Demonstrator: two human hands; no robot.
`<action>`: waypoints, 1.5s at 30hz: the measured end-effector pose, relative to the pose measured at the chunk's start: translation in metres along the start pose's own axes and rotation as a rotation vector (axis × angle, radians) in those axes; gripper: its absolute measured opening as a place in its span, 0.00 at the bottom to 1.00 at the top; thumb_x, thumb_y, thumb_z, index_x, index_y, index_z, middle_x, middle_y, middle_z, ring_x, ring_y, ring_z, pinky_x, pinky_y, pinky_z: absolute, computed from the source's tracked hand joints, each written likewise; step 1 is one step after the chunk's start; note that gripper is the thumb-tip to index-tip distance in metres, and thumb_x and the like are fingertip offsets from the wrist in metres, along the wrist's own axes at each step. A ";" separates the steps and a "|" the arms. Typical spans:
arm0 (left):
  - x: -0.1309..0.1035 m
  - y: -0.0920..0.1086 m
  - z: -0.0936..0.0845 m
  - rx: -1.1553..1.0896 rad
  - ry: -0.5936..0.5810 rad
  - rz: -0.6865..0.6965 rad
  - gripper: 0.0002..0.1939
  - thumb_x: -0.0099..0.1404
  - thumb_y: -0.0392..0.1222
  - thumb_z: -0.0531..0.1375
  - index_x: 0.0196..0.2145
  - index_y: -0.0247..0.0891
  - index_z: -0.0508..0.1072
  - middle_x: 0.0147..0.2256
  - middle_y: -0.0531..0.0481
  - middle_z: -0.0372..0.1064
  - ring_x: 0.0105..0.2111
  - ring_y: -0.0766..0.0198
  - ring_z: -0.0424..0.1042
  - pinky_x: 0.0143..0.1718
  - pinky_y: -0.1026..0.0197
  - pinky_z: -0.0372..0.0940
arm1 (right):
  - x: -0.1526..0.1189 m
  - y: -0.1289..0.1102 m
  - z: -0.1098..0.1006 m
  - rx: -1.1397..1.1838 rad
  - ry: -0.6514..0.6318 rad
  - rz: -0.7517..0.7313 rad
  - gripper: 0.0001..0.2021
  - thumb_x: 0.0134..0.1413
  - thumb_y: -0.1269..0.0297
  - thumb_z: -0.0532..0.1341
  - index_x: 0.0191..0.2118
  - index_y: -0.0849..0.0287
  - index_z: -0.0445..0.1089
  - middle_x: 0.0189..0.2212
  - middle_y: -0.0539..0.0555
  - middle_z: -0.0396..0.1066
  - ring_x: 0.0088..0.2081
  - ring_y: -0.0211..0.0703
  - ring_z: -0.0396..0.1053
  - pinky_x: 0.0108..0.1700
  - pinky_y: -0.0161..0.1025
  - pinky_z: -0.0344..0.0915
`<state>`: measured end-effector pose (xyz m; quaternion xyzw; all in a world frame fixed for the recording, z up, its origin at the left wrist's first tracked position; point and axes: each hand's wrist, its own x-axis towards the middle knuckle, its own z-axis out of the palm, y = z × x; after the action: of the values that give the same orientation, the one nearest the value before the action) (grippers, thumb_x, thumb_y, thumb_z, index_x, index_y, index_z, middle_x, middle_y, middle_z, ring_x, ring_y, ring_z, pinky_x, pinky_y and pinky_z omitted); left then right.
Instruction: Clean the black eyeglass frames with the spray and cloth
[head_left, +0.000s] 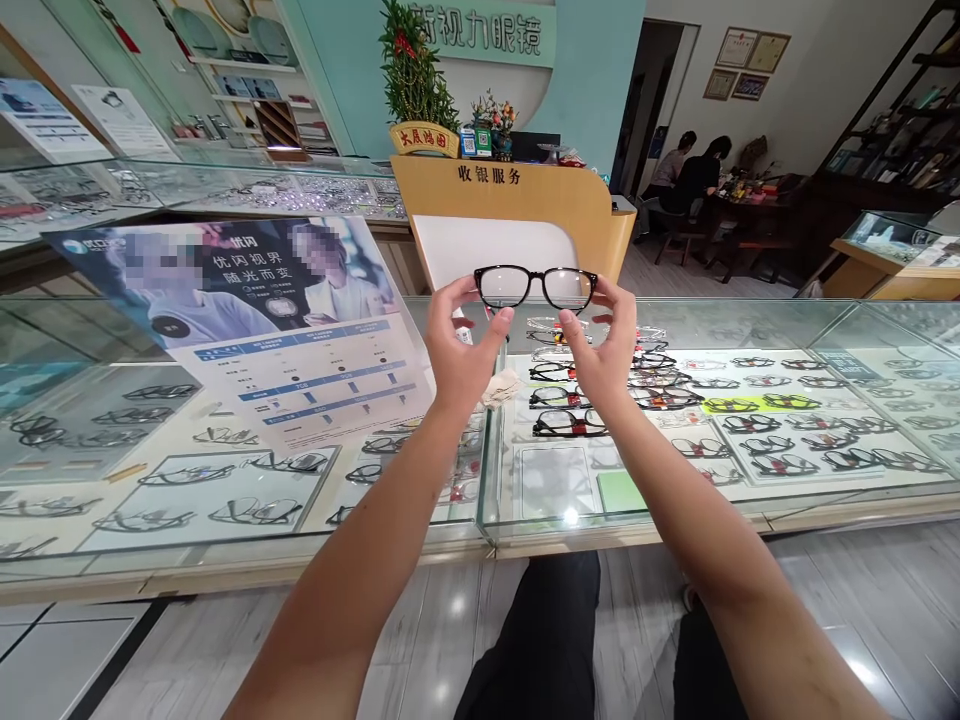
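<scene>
"How's the light?"

"Bright and even indoors; small white glare spots shine on the glass counter (pixel 637 535) and the floor (pixel 420 640)."

"And the far right?"

"Dimmer, with a dark doorway (pixel 646 105)."

"Sharpness?"

"Hands fairly crisp, distant people soft. Wide-angle stretching slants the edges, and two poster faces are pixelated."

Eyeglasses (pixel 536 274): glossy black frame, plastic in look, smooth clear lenses. Display counter (pixel 495 535): smooth, reflective glass top. Cashier desk (pixel 525 195): smooth wood-look front; wiping cloth (pixel 501 387): crumpled, matt; floor (pixel 420 640): grey, wood-grained, softly shiny.
</scene>
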<state>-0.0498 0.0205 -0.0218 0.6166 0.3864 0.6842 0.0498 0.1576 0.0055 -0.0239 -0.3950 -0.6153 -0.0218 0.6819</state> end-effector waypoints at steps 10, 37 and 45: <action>0.003 -0.007 0.000 0.038 0.004 0.110 0.40 0.72 0.69 0.71 0.74 0.53 0.70 0.69 0.37 0.71 0.70 0.41 0.76 0.52 0.48 0.81 | 0.004 0.002 -0.004 -0.071 -0.016 -0.085 0.33 0.74 0.38 0.65 0.75 0.45 0.65 0.67 0.64 0.74 0.64 0.62 0.76 0.55 0.61 0.81; 0.003 -0.020 0.002 -0.117 -0.104 0.047 0.40 0.72 0.68 0.71 0.74 0.54 0.68 0.71 0.39 0.70 0.71 0.39 0.75 0.56 0.48 0.82 | 0.005 0.005 -0.010 -0.095 -0.086 -0.047 0.37 0.74 0.36 0.64 0.79 0.44 0.59 0.70 0.65 0.68 0.68 0.65 0.72 0.60 0.62 0.78; 0.000 -0.018 0.002 -0.098 -0.073 0.023 0.47 0.66 0.69 0.76 0.73 0.50 0.66 0.70 0.36 0.70 0.71 0.40 0.74 0.57 0.49 0.80 | 0.002 -0.004 -0.009 -0.071 -0.108 -0.055 0.34 0.74 0.42 0.66 0.77 0.44 0.60 0.70 0.66 0.69 0.70 0.66 0.71 0.61 0.63 0.78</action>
<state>-0.0550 0.0338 -0.0326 0.6422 0.3431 0.6800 0.0862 0.1631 -0.0014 -0.0192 -0.4023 -0.6607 -0.0408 0.6325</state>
